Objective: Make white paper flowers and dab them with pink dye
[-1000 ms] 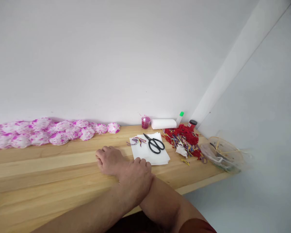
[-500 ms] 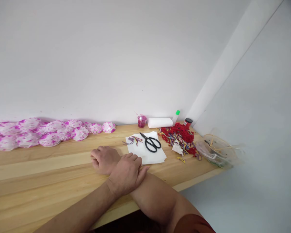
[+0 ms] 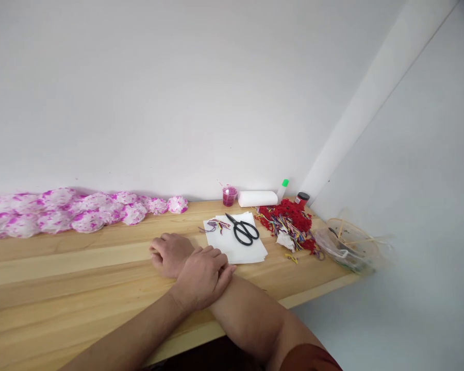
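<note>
My arms are crossed on the wooden tabletop [image 3: 62,288]. My right hand [image 3: 169,252] lies palm down on the wood with its fingers loosely curled under and nothing in them. Over my right wrist lies my left hand [image 3: 203,275], fingers stretched flat and holding nothing. Just right of both hands is a stack of white paper sheets [image 3: 247,250]. Black scissors [image 3: 243,230] and a few coloured threads [image 3: 216,225] rest on that stack.
A row of pink-and-white paper flowers [image 3: 81,214] lines the wall at the left. At the back right are a pink cup [image 3: 229,196], a white roll [image 3: 257,198], a green-capped bottle [image 3: 283,187], a dark-lidded jar [image 3: 303,198] and a red thread pile [image 3: 290,221]. A clear plastic bowl [image 3: 348,245] sits at the table's right end.
My left hand has slid a little back along my right wrist and its fingers have flattened out. The view has shifted slightly; the things on the table have not moved.
</note>
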The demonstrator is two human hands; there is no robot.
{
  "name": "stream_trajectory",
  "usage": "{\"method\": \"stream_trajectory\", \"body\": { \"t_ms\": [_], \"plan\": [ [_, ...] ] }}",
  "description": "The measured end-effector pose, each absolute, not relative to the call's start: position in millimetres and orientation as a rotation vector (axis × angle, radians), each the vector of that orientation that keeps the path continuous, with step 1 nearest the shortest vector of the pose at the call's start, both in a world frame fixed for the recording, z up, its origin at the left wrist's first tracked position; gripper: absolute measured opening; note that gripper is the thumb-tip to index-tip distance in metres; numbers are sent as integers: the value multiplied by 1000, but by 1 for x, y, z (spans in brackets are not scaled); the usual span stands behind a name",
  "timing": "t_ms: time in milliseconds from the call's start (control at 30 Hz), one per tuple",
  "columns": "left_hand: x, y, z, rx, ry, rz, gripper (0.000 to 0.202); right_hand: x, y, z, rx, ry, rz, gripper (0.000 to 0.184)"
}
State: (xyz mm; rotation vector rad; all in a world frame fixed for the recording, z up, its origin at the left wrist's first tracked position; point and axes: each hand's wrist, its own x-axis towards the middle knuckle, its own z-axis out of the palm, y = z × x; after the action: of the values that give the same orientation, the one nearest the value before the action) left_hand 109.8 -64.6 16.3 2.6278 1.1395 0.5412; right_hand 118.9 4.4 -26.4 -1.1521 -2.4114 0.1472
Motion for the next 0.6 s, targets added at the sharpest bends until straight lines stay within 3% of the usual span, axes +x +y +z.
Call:
{"method": "stream_trajectory", "body": {
  "t_ms": [600],
  "plan": [
    [111,-62,15,2612,1196,610,36,117,2,-24,-1207,-2414,184,5]
  ]
}}
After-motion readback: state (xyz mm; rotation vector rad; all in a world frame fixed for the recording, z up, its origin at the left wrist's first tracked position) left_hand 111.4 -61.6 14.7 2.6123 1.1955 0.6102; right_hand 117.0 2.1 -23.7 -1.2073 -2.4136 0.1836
